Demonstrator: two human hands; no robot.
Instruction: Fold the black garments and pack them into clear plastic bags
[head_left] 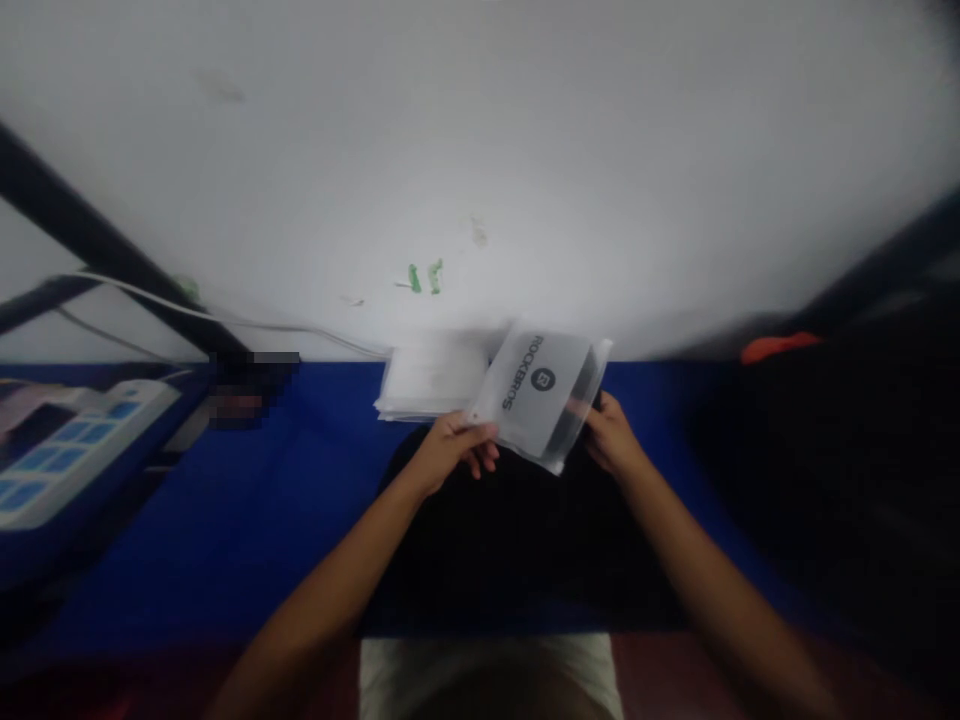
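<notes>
A frosted plastic pouch (541, 392) with "ROCKBROS" printed on it and something dark inside is held up between both hands. My left hand (454, 447) pinches its lower left corner, fingers closed. At the pouch's right edge my right hand (615, 437) grips it, fingers closed. Below the pouch lies a black piece of cloth or mat (517, 540). A stack of similar white pouches (433, 380) lies just left of the held one, against the wall.
The blue table surface (247, 500) meets a white wall (480, 150). A white power strip with blue switches (67, 450) sits at the far left, a white cable (225, 318) running along the wall. A dark mass with an orange piece (776, 346) fills the right.
</notes>
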